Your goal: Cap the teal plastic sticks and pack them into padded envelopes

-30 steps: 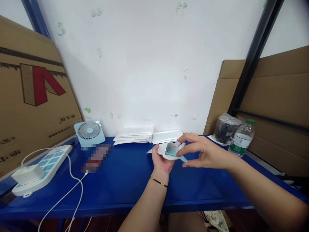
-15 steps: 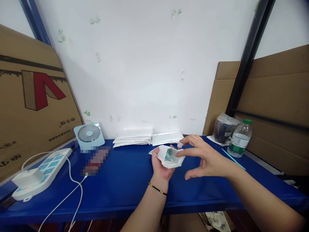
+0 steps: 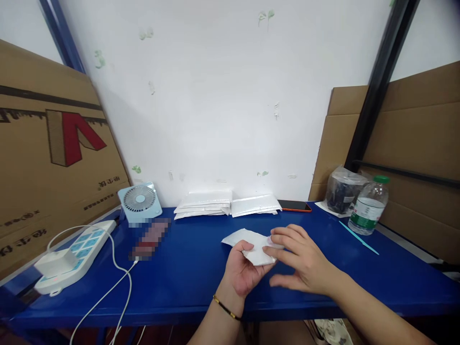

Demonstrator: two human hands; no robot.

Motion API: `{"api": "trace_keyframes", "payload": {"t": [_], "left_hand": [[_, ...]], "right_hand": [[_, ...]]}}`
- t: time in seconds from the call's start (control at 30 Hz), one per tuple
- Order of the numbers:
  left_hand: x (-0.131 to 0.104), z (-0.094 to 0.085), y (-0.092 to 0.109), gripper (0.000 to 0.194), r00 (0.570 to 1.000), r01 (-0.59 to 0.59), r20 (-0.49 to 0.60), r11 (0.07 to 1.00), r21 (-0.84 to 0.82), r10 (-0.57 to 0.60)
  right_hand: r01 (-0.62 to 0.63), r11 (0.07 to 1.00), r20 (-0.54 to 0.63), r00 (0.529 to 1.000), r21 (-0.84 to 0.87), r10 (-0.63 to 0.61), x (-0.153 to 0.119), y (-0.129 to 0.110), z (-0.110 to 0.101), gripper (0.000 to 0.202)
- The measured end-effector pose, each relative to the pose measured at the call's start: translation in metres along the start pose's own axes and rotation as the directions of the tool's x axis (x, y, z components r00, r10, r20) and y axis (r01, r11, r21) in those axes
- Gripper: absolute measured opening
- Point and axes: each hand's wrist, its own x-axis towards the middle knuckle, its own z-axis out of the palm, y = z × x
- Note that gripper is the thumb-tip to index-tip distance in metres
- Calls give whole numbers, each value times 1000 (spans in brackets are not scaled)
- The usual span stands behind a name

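Note:
My left hand (image 3: 244,274) grips a small white padded envelope (image 3: 247,237) above the blue table, with the thumb on top and the fingers underneath. The envelope looks flattened, and its inside does not show. My right hand (image 3: 302,261) is at the envelope's right end. Its fingers are stretched and touch the upper side, while the thumb stays apart below. A pale pinkish bit (image 3: 273,241) shows by the right fingertips; I cannot make out what it is.
White envelopes lie stacked (image 3: 203,203) along the wall beside a smaller pile (image 3: 255,205). A phone (image 3: 296,206) lies right of them. A fan (image 3: 140,199), power strip (image 3: 75,258) and cable (image 3: 120,273) are left; a water bottle (image 3: 368,208), a bagged dark object (image 3: 341,194) and a teal strip (image 3: 359,238) are right.
The envelope's mouth, which gaped with light teal pieces visible inside, is now pressed flat. My hands and the envelope are lower, and the right fingers have come down onto it.

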Motion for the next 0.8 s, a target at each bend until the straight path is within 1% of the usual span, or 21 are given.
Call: {"api": "trace_keyframes", "payload": {"t": [0.07, 0.13, 0.17, 0.2, 0.23, 0.27, 0.3, 0.33, 0.37, 0.4, 0.43, 0.47, 0.5, 0.53, 0.57, 0.6, 0.63, 0.7, 0.8], "left_hand": [[1, 1, 5, 50, 1000, 17, -3, 1000, 9, -17], [2, -2, 11, 47, 999, -16, -35, 1000, 14, 16], [3, -5, 14, 47, 996, -67, -63, 998, 6, 67], [4, -9, 18, 46, 986, -137, -95, 990, -11, 136], [5, -13, 21, 44, 970, -212, -129, 977, -29, 207], [5, -17, 25, 43, 951, -273, -162, 961, -41, 264], [6, -22, 29, 42, 934, -313, -194, 949, -40, 300], [6, -26, 34, 40, 917, -340, -228, 940, -21, 327], [6, -29, 38, 37, 901, -352, -265, 936, 15, 343], [6, -32, 44, 37, 888, -348, -299, 936, 59, 349], [6, -34, 49, 39, 880, -330, -327, 938, 102, 345], [6, -35, 55, 41, 879, -301, -345, 944, 134, 330], [7, -35, 62, 42, 887, -262, -350, 953, 152, 300], [9, -34, 69, 41, 903, -217, -341, 963, 159, 260], [11, -34, 77, 39, 919, -176, -326, 971, 162, 221], [13, -33, 85, 37, 930, -148, -311, 975, 169, 195], [17, -32, 93, 35, 934, -134, -304, 974, 182, 185], [24, -34, 108, 32, 921, -137, -333, 968, 211, 203], [33, -43, 123, 28, 880, -178, -401, 960, 217, 254]], "right_hand": [[56, 998, 62, 996, 7, -56, 2, 0, -1, 31], [36, 998, 41, 998, 58, -38, 6, 3, -4, 31], [-9, 996, 6, 1000, 92, 9, 8, 6, -6, 31], [-82, 988, -36, 995, 129, 88, 10, 9, -10, 30], [-184, 967, -76, 977, 176, 199, 12, 14, -14, 29], [-303, 922, -108, 936, 241, 335, 14, 21, -17, 27], [-421, 844, -122, 868, 332, 481, 15, 28, -21, 26], [-518, 731, -112, 777, 445, 619, 15, 38, -24, 26], [-576, 589, -71, 678, 567, 732, 14, 49, -26, 27], [-597, 429, 1, 585, 678, 811, 12, 62, -25, 29], [-590, 268, 87, 503, 762, 860, 9, 77, -23, 28], [-578, 130, 166, 431, 805, 887, 5, 93, -18, 26], [-572, 23, 226, 360, 820, 905, 1, 111, -10, 22], [-561, -47, 252, 295, 827, 922, -3, 128, -1, 17], [-553, -74, 246, 243, 830, 938, -5, 146, 11, 11], [-574, -68, 219, 199, 816, 955, -6, 162, 23, 6], [-628, -49, 184, 152, 777, 971, -5, 177, 36, 4], [-680, -35, 154, 116, 733, 981, 3, 201, 61, 6], [-766, -9, 121, 90, 643, 989, 22, 221, 90, 7]]}}
